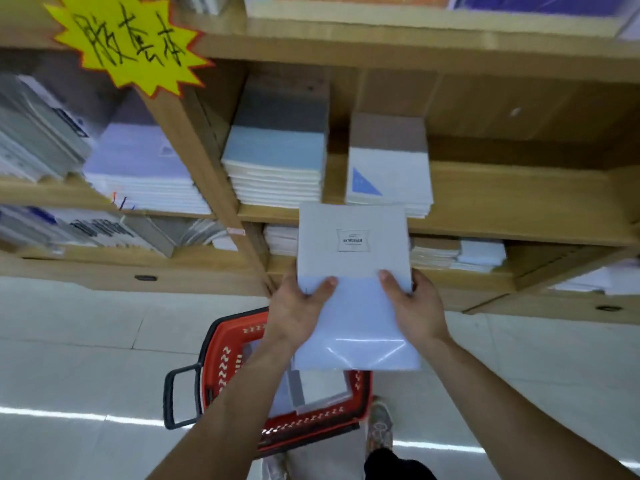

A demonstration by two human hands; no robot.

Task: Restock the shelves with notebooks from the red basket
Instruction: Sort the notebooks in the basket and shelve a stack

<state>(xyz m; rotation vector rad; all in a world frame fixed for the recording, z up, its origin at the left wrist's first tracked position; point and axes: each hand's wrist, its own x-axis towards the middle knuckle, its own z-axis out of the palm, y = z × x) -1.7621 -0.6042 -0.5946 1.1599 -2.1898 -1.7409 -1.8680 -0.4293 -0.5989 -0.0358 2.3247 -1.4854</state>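
I hold a grey and pale blue notebook, wrapped in clear plastic, level in front of the wooden shelves. My left hand grips its left edge with the thumb on top. My right hand grips its right edge the same way. The notebook's far end points at a short stack of similar notebooks on the middle shelf. Below my arms the red basket with a black handle stands on the floor, and more notebooks lie inside it.
A taller stack of blue and grey notebooks sits left of the short stack, beyond a wooden divider. Bare shelf board lies right of the short stack. A yellow starburst sign hangs at upper left. Lower shelves hold more stacks.
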